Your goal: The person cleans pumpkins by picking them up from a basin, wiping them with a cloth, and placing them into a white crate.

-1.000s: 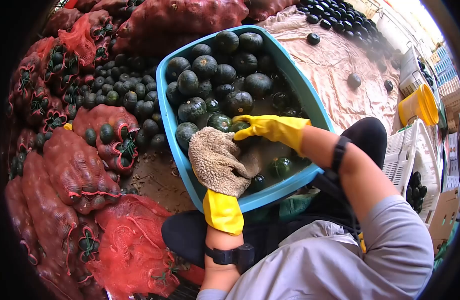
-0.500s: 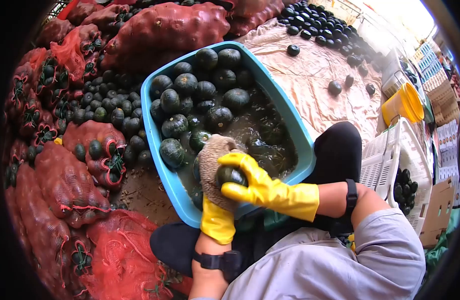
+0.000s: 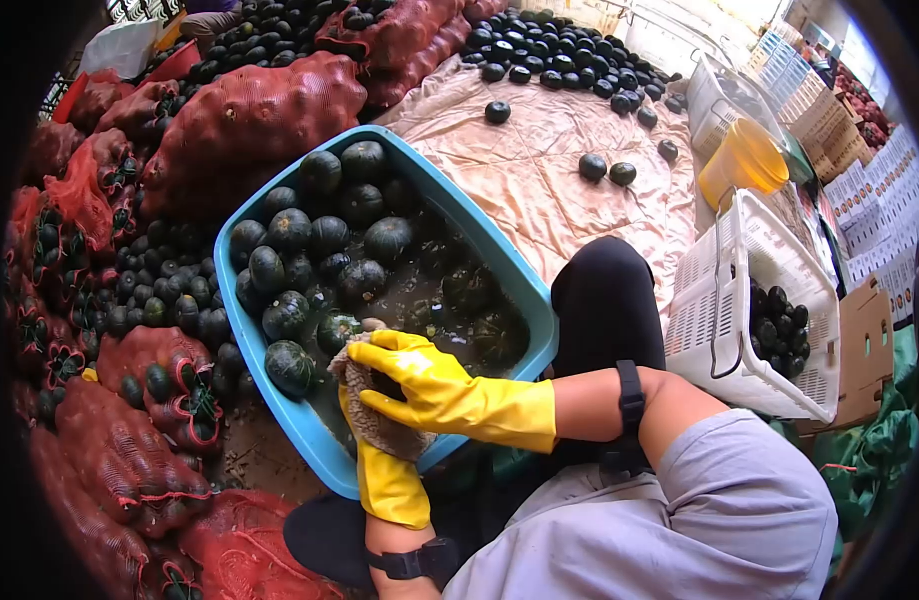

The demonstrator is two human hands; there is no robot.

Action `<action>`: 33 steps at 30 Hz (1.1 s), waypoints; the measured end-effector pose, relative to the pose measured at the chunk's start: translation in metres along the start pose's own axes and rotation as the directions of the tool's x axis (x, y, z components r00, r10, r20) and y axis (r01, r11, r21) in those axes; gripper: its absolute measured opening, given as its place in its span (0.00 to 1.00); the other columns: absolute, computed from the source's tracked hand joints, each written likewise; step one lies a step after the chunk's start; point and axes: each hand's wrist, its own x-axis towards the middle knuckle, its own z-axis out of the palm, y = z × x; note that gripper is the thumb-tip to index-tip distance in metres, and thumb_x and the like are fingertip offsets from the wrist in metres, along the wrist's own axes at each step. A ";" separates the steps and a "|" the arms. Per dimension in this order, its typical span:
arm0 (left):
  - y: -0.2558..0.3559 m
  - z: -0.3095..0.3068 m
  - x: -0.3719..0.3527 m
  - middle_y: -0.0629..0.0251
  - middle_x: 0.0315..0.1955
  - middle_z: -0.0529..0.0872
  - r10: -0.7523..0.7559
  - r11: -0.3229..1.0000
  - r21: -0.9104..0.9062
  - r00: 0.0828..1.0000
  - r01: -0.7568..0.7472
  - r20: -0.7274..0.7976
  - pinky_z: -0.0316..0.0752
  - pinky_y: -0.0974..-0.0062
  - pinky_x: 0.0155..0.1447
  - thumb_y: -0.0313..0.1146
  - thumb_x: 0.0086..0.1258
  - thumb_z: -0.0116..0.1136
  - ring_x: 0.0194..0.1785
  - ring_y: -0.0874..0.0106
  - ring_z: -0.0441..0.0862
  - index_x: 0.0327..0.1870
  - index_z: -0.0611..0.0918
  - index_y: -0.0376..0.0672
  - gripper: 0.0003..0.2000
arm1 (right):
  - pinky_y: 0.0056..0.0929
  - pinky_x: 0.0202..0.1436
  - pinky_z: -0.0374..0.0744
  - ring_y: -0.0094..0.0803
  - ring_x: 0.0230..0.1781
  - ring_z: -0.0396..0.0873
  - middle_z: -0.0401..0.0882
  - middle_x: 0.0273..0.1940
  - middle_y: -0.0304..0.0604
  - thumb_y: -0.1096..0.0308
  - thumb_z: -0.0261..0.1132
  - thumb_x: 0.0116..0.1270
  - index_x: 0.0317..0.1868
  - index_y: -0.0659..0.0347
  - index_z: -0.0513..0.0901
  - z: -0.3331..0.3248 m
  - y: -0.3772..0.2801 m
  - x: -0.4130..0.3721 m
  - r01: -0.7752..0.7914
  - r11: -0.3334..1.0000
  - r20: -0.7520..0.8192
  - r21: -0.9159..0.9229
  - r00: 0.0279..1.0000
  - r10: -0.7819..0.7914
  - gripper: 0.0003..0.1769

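Both my hands wear yellow rubber gloves and meet over the near end of a blue tub (image 3: 546, 335). A rough brown cloth or mitt (image 3: 392, 436) covers the fingers of my left hand (image 3: 390, 475), which is closed beneath a small dark green pumpkin (image 3: 384, 387). My right hand (image 3: 418, 385) curls over that pumpkin from the right, hiding most of it. Murky water fills the tub, with several dark green pumpkins (image 3: 330, 236) heaped at its left and far side, and others partly submerged at the right.
Red mesh sacks (image 3: 255, 115) of pumpkins and loose pumpkins (image 3: 155, 290) crowd the left. A pinkish sheet (image 3: 520, 170) holds rows of pumpkins (image 3: 570, 60) beyond the tub. On the right stand a yellow bucket (image 3: 745, 160), a white crate (image 3: 700, 310) and cardboard (image 3: 868, 350).
The view has shifted right, so the tub and sacks appear further left. My right hand has turned further over the pumpkin, and the cloth now wraps beneath it, leaving less of it visible.
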 end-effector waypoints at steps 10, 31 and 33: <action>-0.014 0.047 -0.021 0.58 0.65 0.85 0.506 0.588 0.761 0.859 -0.274 -0.081 0.77 0.58 0.77 0.43 0.62 0.81 0.68 0.61 0.83 0.67 0.78 0.45 0.33 | 0.50 0.81 0.74 0.58 0.75 0.77 0.80 0.72 0.61 0.64 0.73 0.76 0.83 0.57 0.73 -0.021 0.036 0.007 -0.091 0.994 0.138 0.061 0.987 0.082 0.38; -0.002 0.063 -0.024 0.65 0.58 0.88 0.199 0.974 0.195 0.838 -0.113 -0.508 0.83 0.61 0.68 0.50 0.77 0.69 0.63 0.65 0.86 0.63 0.82 0.54 0.20 | 0.46 0.76 0.79 0.53 0.70 0.81 0.80 0.69 0.61 0.59 0.86 0.60 0.79 0.56 0.75 -0.022 0.033 0.014 -0.376 0.916 0.366 0.137 0.879 0.307 0.48; 0.011 0.056 -0.025 0.65 0.62 0.86 0.429 0.494 0.865 0.891 -0.092 -0.150 0.79 0.61 0.72 0.53 0.69 0.72 0.65 0.65 0.85 0.68 0.79 0.51 0.30 | 0.45 0.77 0.78 0.51 0.69 0.82 0.82 0.67 0.59 0.59 0.85 0.60 0.79 0.54 0.76 -0.036 0.014 0.022 -0.250 0.966 0.467 -0.067 0.848 0.252 0.46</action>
